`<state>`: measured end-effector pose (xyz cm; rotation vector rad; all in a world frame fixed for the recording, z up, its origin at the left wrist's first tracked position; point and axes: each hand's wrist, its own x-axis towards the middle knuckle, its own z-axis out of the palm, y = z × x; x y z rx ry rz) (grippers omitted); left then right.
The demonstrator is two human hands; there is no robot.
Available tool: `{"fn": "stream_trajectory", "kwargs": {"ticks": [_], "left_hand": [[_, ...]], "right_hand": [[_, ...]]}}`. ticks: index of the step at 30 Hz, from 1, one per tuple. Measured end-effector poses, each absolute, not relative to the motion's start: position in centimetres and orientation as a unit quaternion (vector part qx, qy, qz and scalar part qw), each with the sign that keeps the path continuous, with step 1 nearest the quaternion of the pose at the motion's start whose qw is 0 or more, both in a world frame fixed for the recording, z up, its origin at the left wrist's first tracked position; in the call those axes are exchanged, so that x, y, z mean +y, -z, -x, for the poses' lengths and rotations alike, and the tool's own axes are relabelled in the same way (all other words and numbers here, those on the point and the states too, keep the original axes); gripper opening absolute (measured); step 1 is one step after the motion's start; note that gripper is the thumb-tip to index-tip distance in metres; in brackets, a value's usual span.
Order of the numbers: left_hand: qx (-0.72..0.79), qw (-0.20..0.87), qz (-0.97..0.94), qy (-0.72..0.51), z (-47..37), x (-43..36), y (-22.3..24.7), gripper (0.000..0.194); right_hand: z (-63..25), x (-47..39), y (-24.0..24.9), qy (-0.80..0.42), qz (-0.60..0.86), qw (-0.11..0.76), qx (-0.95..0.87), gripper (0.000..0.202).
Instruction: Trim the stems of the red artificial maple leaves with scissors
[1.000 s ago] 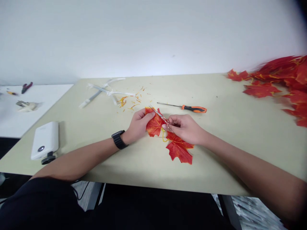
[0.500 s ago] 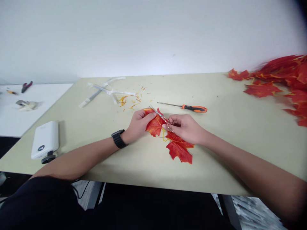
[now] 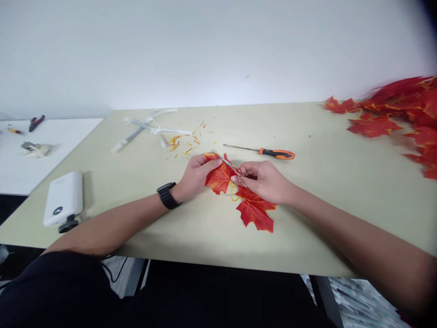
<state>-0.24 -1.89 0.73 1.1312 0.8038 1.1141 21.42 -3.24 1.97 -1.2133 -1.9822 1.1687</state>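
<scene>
Pinched between the thumb and fingers of my left hand (image 3: 197, 176) is a red artificial maple leaf (image 3: 218, 178) with orange veins. My right hand (image 3: 264, 180) grips a small pair of metal scissors (image 3: 223, 159), whose blades lie across the leaf's upper part, beside my left thumb. A yellow stem (image 3: 233, 193) links this leaf to a second red maple leaf (image 3: 256, 212), which hangs below my right hand. My right fingers partly cover the scissor handles.
Yellow and orange leaf trimmings (image 3: 175, 143) are scattered beyond my left hand, near clear plastic strips (image 3: 136, 130). An orange-black screwdriver (image 3: 276, 153) lies behind my right hand. A white power bank (image 3: 63, 199) stands at left; more red leaves (image 3: 372, 125) lie at far right.
Hardly anything differs. My left hand and the held leaf have shifted very slightly to the left; the scissors stay across the leaf.
</scene>
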Motion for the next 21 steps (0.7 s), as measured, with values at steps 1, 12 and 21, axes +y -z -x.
{"fn": "stream_trajectory", "kwargs": {"ticks": [1, 12, 21], "left_hand": [[0.353, 0.631, -0.492, -0.485, 0.22, -1.88, -0.81, 0.016], [0.35, 0.653, -0.47, -0.48, -0.06, -1.94, -1.53, 0.014], [0.354, 0.666, -0.461, -0.468, 0.06, -1.83, -1.3, 0.013]], "right_hand": [[-21.42, -3.25, -1.96, -0.435, 0.448, 0.267, -0.734, 0.044], [-21.45, -3.21, -1.69, -0.44, 0.445, 0.268, -0.733, 0.042], [-21.44, -3.21, -1.64, -0.444, 0.439, 0.275, -0.731, 0.043]]}}
